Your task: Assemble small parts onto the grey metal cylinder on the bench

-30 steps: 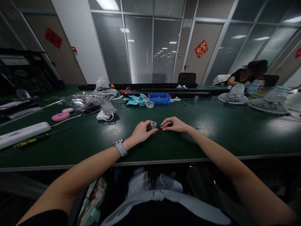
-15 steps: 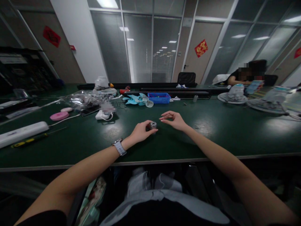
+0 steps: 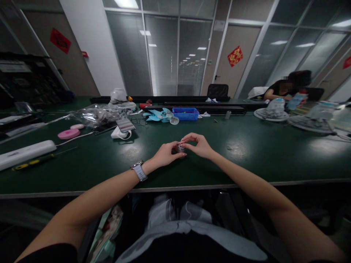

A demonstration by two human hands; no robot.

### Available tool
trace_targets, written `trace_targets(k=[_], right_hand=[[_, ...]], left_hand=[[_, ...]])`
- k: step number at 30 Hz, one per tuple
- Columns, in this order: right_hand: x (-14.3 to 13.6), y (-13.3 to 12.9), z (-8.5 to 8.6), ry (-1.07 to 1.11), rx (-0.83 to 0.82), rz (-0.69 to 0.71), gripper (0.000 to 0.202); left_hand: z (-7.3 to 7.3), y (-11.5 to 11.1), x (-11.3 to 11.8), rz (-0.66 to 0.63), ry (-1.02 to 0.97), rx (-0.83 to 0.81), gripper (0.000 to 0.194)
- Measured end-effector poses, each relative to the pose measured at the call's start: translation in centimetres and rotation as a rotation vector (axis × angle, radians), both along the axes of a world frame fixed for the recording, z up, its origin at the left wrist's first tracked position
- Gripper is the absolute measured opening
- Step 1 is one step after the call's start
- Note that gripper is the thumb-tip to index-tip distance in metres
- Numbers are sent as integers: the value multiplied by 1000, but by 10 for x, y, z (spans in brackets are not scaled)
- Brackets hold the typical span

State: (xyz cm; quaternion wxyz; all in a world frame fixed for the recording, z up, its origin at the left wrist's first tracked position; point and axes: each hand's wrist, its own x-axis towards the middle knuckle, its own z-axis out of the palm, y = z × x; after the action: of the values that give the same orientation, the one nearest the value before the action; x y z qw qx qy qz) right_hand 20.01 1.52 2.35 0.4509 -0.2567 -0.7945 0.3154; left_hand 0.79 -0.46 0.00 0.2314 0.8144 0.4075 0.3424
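A small grey metal cylinder [image 3: 181, 148] stands on the green tabletop, mostly covered by my fingers. My left hand [image 3: 166, 155] curls around its side, thumb in front and fingers behind. From the right, my right hand [image 3: 202, 146] reaches over with thumb and index finger bent together in a pinch at the cylinder's top rim. Whether a tiny part sits between those right fingertips is hidden.
Toward the back lie a blue bin [image 3: 185, 114], light-blue gloves [image 3: 160, 115] and crumpled clear plastic [image 3: 94, 116]. A white power strip [image 3: 26, 155] and a screwdriver [image 3: 34, 163] lie left. Fan parts [image 3: 271, 111] stand right, near another person [image 3: 285, 89].
My right hand has moved left, from apart to the top of the cylinder, its fingertips now touching there. My left hand stays around the cylinder, nearly unmoved.
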Motion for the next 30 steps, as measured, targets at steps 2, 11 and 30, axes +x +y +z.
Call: trace_targets(k=[2, 11, 30], right_hand=[[0, -1, 0, -3, 12, -6, 27], [2, 4, -3, 46, 40, -137, 32], [16, 19, -3, 27, -28, -168, 30]], left_hand=[[1, -1, 0, -2, 5, 2, 50], [0, 0, 0, 6, 14, -3, 53], [1, -1, -1, 64, 35, 28, 45]])
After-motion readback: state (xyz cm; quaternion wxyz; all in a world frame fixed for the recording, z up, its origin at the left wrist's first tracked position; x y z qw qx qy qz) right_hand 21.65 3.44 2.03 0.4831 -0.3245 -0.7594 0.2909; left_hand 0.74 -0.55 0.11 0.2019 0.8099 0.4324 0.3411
